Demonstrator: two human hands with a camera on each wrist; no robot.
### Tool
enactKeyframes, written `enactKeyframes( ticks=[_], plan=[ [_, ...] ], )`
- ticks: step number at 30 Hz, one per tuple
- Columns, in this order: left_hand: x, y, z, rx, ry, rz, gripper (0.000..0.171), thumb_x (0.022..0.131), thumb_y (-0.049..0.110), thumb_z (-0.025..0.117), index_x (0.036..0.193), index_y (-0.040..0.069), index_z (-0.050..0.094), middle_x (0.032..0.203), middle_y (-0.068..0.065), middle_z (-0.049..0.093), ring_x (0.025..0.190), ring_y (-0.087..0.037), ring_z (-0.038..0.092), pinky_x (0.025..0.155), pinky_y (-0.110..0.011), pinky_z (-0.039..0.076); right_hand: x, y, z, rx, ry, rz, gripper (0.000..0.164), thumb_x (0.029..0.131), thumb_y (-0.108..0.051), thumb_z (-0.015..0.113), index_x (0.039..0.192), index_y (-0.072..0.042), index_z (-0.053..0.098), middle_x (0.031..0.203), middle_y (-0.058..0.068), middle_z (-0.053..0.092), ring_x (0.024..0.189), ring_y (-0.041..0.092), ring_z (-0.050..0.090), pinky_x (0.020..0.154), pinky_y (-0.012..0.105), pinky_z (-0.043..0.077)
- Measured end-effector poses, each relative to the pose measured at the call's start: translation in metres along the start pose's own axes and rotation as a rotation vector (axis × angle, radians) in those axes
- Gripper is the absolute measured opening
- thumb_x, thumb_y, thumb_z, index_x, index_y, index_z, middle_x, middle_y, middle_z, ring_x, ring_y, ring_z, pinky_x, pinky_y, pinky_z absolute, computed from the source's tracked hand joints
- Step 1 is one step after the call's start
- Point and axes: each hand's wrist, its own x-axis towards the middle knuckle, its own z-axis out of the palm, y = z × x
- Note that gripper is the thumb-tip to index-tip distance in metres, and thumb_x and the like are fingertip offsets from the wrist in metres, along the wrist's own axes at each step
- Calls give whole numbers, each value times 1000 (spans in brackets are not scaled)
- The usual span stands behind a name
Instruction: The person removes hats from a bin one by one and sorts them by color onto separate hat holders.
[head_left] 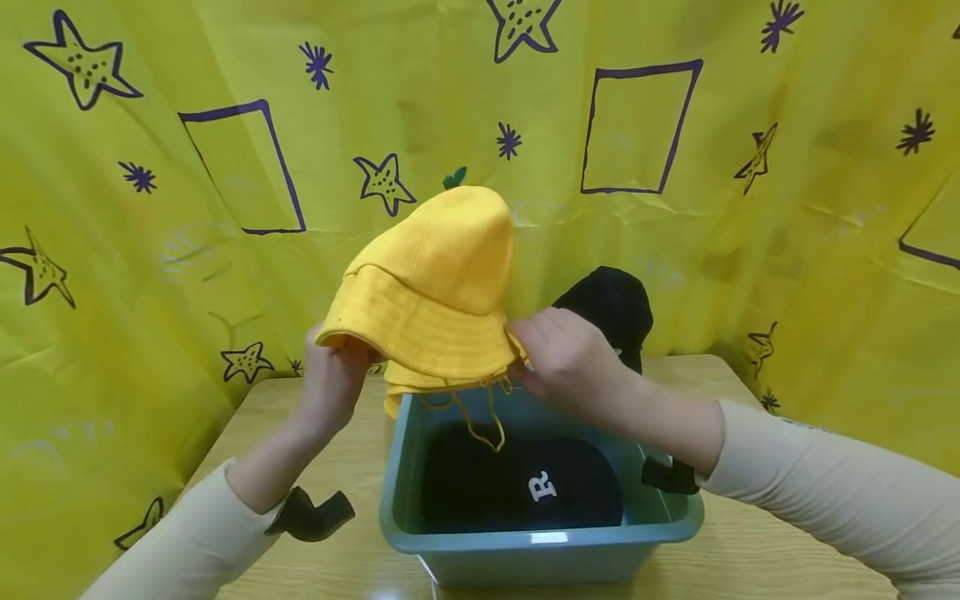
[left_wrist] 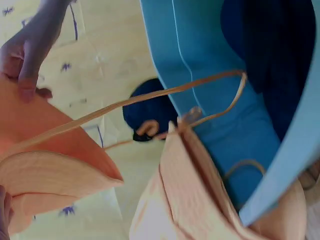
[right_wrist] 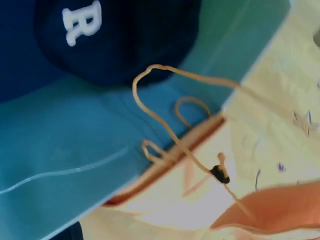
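Note:
A yellow bucket hat [head_left: 427, 283] with a small green leaf on top is held up above the far side of a blue-green bin [head_left: 540, 542]. My left hand [head_left: 333, 379] grips the left of its brim, the fingers hidden beneath. At the right end of the brim, my right hand [head_left: 566, 354] pinches the edge; the left wrist view also catches this right hand [left_wrist: 32, 55]. A looped cord [right_wrist: 150, 107] with a dark toggle hangs from the hat. Inside the bin lies a black cap [head_left: 487, 483] bearing a white letter R.
Another yellow hat [head_left: 401, 383] is at the bin's far left rim, partly covered by the held one. Behind the bin's right side sits a black cap [head_left: 611, 308]. The wooden table [head_left: 330, 467] meets a yellow curtain [head_left: 420, 83] with drawn stars.

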Motion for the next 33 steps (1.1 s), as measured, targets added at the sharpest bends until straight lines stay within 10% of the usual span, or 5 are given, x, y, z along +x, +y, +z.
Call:
enactKeyframes(
  ticks=[8, 13, 20, 28, 33],
  plan=[
    [21, 7, -30, 189, 61, 99, 37, 94, -6, 49, 131, -7, 51, 123, -16, 62, 105, -2, 61, 88, -17, 49, 9, 35, -4, 73, -166, 332, 17, 87, 1, 63, 103, 5, 63, 75, 15, 67, 59, 24, 63, 48, 34, 50],
    [30, 10, -49, 571, -6, 332, 43, 90, -10, 53, 133, -4, 50, 127, -23, 57, 115, -1, 54, 95, -13, 42, 19, 52, -6, 121, -66, 352, 24, 89, 1, 60, 112, 4, 65, 97, 20, 70, 84, 33, 69, 66, 43, 56],
    [44, 18, -66, 1022, 20, 505, 42, 91, -4, 56, 132, 1, 54, 86, -28, 67, 61, -38, 63, 53, -44, 50, 35, 67, -2, 123, 89, 371, 23, 90, -1, 60, 111, 5, 67, 95, 23, 70, 82, 36, 69, 65, 45, 56],
    [59, 24, -70, 768, 151, 294, 37, 94, 1, 54, 128, 15, 59, 102, -17, 70, 66, 20, 54, 61, -3, 43, 54, 80, 12, 114, 162, 357, 25, 93, -3, 56, 115, 6, 65, 106, 23, 67, 95, 35, 67, 75, 44, 56],
    [71, 16, -72, 774, 216, 275, 29, 97, 17, 54, 124, 15, 63, 119, -8, 65, 103, 2, 60, 84, -8, 43, 63, 84, 29, 125, 204, 358, 28, 95, -3, 53, 120, 7, 61, 114, 22, 64, 104, 34, 64, 85, 41, 53]
  ],
)
